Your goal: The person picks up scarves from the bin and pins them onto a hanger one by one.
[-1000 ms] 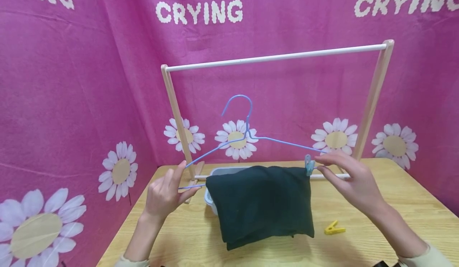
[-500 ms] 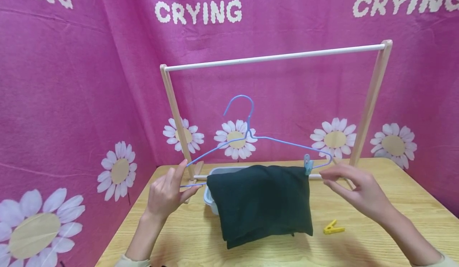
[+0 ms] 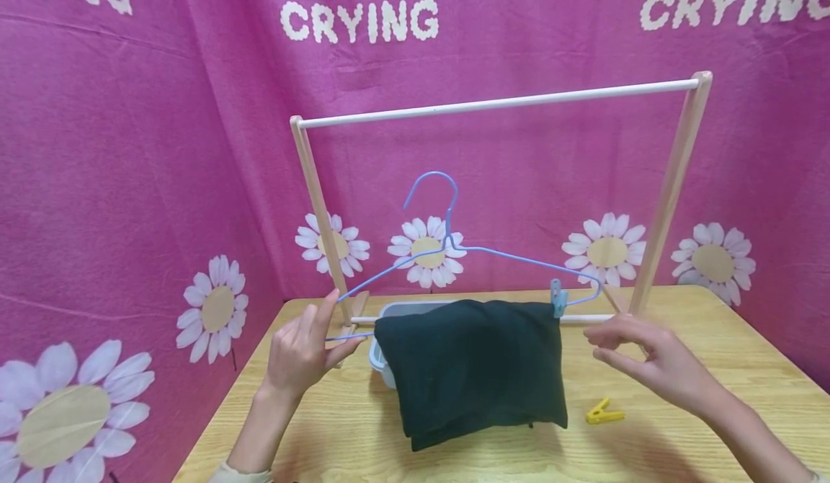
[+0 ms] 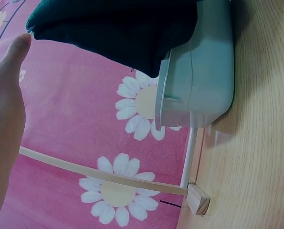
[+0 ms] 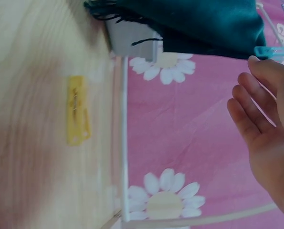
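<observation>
In the head view my left hand pinches the left end of a blue wire hanger, its hook pointing up. A folded dark green cloth hangs over the hanger's lower bar; dark fringe shows at its edge in the right wrist view. At the cloth's top right corner a light blue clothespin clamps it to the bar. Just beyond the hanger's right end is my right hand, fingers loosely bent and holding nothing. Below that hand a yellow clothespin lies on the table.
Behind the cloth a grey plastic bin stands on the table, partly hidden. A wooden rack with a white top rail rises at the back. Pink curtain with daisies closes off the back and left side.
My right hand has let go of the hanger's right end and drawn back to the right and downward. The left hand, hanger and cloth have hardly moved.
</observation>
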Motion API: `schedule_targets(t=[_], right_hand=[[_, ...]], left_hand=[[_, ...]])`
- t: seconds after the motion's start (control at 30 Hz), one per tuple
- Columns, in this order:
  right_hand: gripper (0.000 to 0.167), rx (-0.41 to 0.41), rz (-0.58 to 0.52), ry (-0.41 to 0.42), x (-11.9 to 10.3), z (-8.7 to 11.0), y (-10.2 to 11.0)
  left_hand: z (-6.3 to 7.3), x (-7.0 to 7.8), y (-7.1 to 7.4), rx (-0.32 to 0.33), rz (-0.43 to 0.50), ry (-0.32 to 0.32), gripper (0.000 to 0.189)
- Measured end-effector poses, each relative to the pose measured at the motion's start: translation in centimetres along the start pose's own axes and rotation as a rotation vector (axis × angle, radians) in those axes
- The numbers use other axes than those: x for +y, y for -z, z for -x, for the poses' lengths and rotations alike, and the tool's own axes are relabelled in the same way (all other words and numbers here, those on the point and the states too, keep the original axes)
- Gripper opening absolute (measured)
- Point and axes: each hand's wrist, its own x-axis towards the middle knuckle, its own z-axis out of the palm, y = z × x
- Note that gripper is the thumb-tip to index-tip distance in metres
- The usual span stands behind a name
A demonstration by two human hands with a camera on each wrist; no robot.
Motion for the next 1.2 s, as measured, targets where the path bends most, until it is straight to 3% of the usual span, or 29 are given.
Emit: schedule_targets(t=[0.3, 0.53, 0.83, 1.07, 1.2], right_hand=[[0.034, -0.108, -0.029, -0.094, 1.5, 1.3, -0.3], [0.028, -0.246, -0.102, -0.184, 3.2, 2.4, -0.8], [0.031, -0.375, -0.204, -0.129, 5.9, 3.6, -1.4], [0.033, -0.517, -0.287, -0.284, 6.7, 4.1, -1.3], [0.034, -0.558, -0.343, -0.286, 7.2, 4.4, -1.3]], left_hand=[[0.3, -0.1, 0.1, -0.010, 0.006, 0.007, 0.061], [0.3, 0.0, 0.1, -0.007, 0.004, 0.004, 0.061], [0.2, 0.0, -0.1, -0.023, 0.003, 0.005, 0.060], [0.2, -0.1, -0.2, -0.028, 0.002, -0.003, 0.060], [0.2, -0.1, -0.2, -0.029, -0.003, -0.005, 0.060]])
